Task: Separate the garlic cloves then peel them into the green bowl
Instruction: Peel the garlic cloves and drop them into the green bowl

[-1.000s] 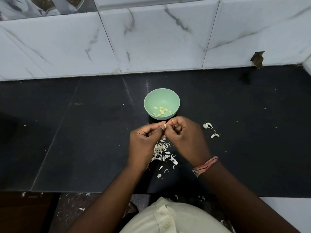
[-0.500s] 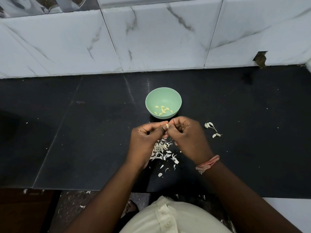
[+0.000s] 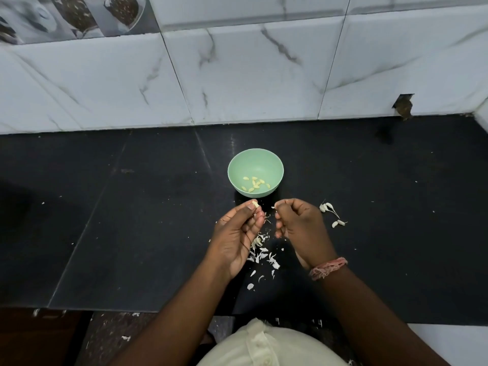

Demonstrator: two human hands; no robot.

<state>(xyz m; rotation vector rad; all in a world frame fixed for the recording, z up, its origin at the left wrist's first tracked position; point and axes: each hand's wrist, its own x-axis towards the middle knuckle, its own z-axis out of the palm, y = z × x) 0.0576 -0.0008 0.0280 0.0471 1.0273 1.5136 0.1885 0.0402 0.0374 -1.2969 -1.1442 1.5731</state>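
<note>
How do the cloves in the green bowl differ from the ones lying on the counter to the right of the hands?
The cloves in the bowl look yellowish and bare; the cloves on the counter are white, some with thin tails. The bowl cloves number about ten, clustered near the bottom of the green bowl; the counter cloves are only a few, loose on the black counter. Both groups are small, separated and untouched.

Dim, soft light (perhaps overhead); wide-angle edges bow, wall tiles (image 3: 237, 75) faintly glare.

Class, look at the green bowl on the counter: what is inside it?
Inside the green bowl lie about ten peeled garlic cloves, pale yellow, loose on the bottom. No skins show among them. The near inner wall is hidden behind the rim.
</note>
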